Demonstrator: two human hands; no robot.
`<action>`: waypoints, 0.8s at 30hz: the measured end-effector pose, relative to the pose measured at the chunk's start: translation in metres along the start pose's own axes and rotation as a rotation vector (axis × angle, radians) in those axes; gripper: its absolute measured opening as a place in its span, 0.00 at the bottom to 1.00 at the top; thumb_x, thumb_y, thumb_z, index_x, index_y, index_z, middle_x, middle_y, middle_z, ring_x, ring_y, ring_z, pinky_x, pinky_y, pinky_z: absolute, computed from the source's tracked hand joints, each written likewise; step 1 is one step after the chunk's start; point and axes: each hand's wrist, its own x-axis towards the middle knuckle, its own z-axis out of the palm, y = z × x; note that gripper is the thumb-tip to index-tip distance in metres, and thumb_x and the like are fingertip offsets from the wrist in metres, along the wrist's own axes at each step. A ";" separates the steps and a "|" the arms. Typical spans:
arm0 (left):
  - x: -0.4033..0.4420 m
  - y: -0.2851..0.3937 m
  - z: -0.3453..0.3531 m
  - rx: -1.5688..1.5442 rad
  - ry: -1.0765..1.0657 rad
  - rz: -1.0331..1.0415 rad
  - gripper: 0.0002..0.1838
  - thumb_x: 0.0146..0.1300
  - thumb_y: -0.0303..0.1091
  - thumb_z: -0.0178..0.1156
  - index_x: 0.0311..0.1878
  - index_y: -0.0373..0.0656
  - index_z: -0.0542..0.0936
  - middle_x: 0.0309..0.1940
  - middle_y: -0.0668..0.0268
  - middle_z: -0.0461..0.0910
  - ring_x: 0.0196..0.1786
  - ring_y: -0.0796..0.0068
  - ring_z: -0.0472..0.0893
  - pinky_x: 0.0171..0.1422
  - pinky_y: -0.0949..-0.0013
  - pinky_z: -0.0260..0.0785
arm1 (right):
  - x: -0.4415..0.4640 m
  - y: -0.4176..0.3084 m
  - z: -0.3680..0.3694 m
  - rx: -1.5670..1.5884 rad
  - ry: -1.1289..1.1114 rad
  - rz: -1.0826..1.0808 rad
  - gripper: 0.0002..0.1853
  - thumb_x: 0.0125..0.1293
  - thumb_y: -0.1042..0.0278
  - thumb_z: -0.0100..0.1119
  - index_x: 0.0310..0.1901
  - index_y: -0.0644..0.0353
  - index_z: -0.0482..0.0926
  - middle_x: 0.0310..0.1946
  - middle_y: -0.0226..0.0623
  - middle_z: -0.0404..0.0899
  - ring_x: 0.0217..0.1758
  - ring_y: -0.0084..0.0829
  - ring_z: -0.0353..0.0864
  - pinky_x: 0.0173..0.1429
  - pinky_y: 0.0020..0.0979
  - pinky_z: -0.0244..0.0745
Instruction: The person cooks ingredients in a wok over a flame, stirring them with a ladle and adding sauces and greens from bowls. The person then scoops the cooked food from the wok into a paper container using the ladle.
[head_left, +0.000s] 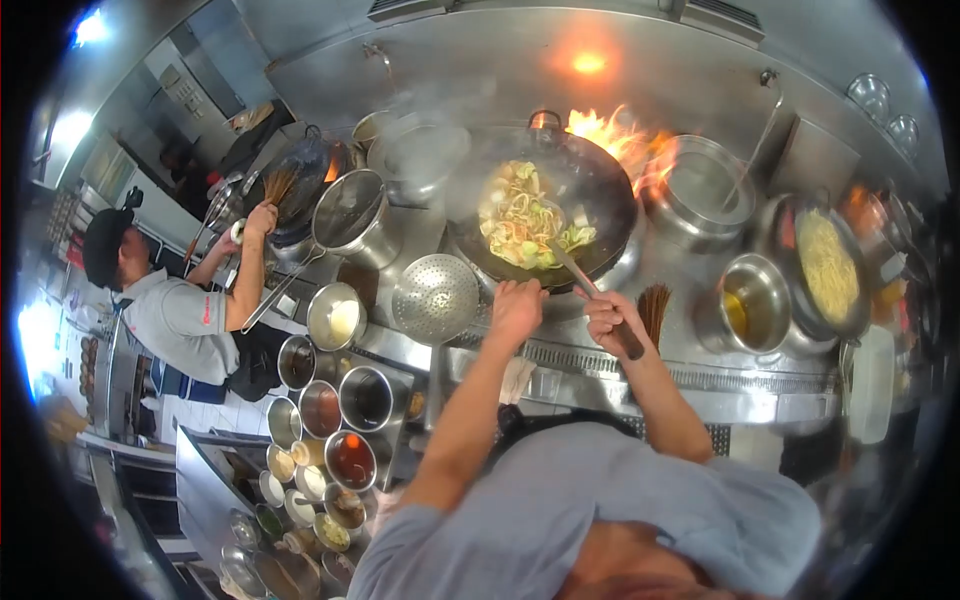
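We worked over a steel surface (pixel 682 340), with a co-worker (pixel 185 325) in a light grey shirt well to the left of the wok (pixel 612 208). That dark wok stood before us, flames (pixel 612 138) leaping at its far right rim. Right of it we had a steel pot (pixel 698 240) of liquid and, farther right, a second pan (pixel 857 318) heaped with noodles (pixel 830 268). Just left of the wok lay a perforated skimmer (pixel 435 299). In the wok we saw a stir-fry (pixel 525 215) of pale leaves and strips, a long-handled utensil (pixel 574 268) reaching into it. Our right hand's (pixel 612 318) fingers held that handle, while our left hand's (pixel 516 310) were closed on the wok's near rim. A bristle brush (pixel 654 310) stood just right of the wok's near side.
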 end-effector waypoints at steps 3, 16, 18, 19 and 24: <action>0.001 0.001 -0.006 0.001 -0.008 -0.021 0.12 0.66 0.39 0.55 0.32 0.41 0.78 0.31 0.56 0.81 0.43 0.53 0.77 0.56 0.52 0.62 | -0.010 -0.006 0.009 -0.015 -0.034 0.043 0.15 0.70 0.73 0.45 0.55 0.68 0.71 0.20 0.21 0.67 0.13 0.13 0.64 0.22 0.23 0.64; -0.007 -0.005 0.002 0.027 0.090 -0.001 0.08 0.65 0.37 0.57 0.34 0.43 0.76 0.35 0.59 0.82 0.45 0.55 0.75 0.60 0.52 0.62 | -0.044 -0.009 0.073 -1.664 0.516 -0.388 0.37 0.57 0.76 0.51 0.71 0.56 0.58 0.24 0.38 0.73 0.16 0.25 0.72 0.20 0.29 0.68; -0.009 0.000 0.001 0.025 0.107 -0.008 0.08 0.65 0.37 0.56 0.35 0.43 0.76 0.35 0.59 0.82 0.46 0.55 0.75 0.60 0.51 0.62 | -0.050 -0.003 0.073 -1.796 0.546 -0.417 0.38 0.57 0.76 0.49 0.73 0.55 0.57 0.25 0.41 0.75 0.16 0.26 0.73 0.21 0.29 0.70; -0.009 0.003 0.000 0.014 0.095 -0.060 0.08 0.66 0.37 0.56 0.35 0.43 0.76 0.36 0.58 0.82 0.47 0.55 0.75 0.59 0.51 0.63 | -0.054 -0.003 0.061 -1.798 0.548 -0.410 0.38 0.57 0.76 0.49 0.73 0.55 0.57 0.25 0.41 0.75 0.16 0.26 0.73 0.21 0.29 0.70; -0.009 0.004 -0.003 -0.098 0.052 -0.117 0.09 0.67 0.37 0.56 0.36 0.42 0.76 0.38 0.58 0.81 0.48 0.54 0.75 0.53 0.52 0.69 | -0.090 0.013 0.062 -1.677 0.510 -0.094 0.37 0.58 0.77 0.48 0.73 0.51 0.58 0.23 0.41 0.75 0.14 0.26 0.71 0.21 0.31 0.68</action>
